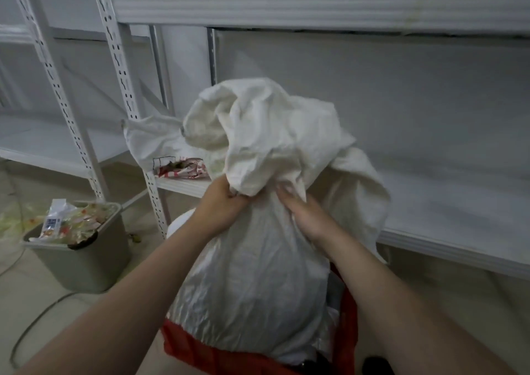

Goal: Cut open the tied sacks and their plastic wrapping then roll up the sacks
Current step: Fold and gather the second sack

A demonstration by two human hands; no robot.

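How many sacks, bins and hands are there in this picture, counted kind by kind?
Sacks: 2, the held sack and the second sack behind it
Bins: 1, the grey bin
Hands: 2, the left hand and the right hand, both gripping the held sack
Total: 5

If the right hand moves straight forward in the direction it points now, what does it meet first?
The right hand grips the white sack; its fingers point into the bunched folds, so it meets that fabric first. Behind probably lies the shelf, though depth is unclear.
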